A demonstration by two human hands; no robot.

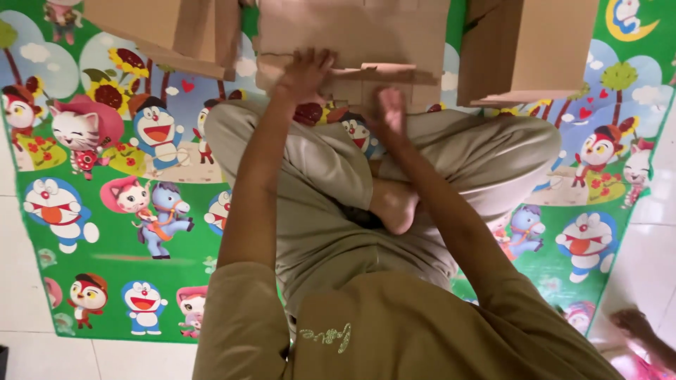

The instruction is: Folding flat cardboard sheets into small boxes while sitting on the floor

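Both hands (345,91) on cardboard (352,42), top cropped

Cardboard boxes (524,46) and (169,32) flank the middle flattened cardboard (366,35) (narrow gaps between); mat (113,239) left lies open.

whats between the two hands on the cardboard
In the head view, only bare cardboard lies between the left hand and right hand.

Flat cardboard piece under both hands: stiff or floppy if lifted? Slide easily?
The cardboard piece probably bends along its visible creases and torn edge. Likely light: thin sheet, left hand flat on it, right hand at its edge. It would probably slide on the smooth play mat.
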